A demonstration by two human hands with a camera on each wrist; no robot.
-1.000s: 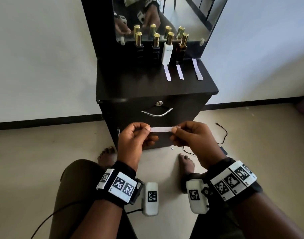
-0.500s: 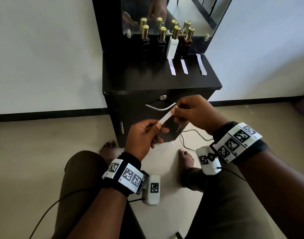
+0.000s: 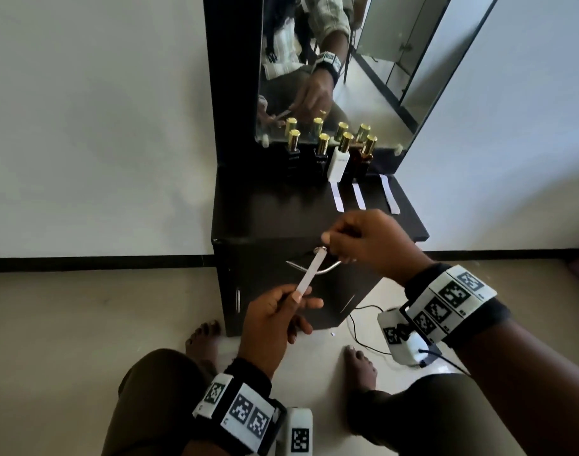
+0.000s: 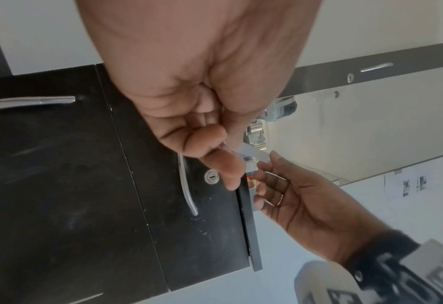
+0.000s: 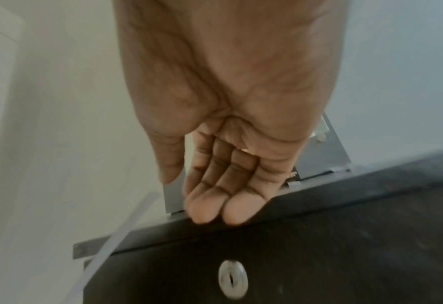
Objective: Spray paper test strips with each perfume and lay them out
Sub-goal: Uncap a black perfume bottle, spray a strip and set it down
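right hand (image 3: 363, 241) hides strip (image 3: 309, 273) top end | bottle (image 3: 338, 159) label — too small

Black cabinet top (image 3: 281, 212), mirror (image 3: 363, 77) rising at its 12 o'clock edge. Four gold-capped perfume bottles in a row along that edge: two dark (image 3: 293, 156) (image 3: 321, 158), one white (image 3: 340, 159), one brown (image 3: 363, 159). Three paper test strips (image 3: 358, 196) flat on the top toward 2 o'clock, apart from each other, one before the white bottle, one before the brown, the third nearest 3 o'clock.
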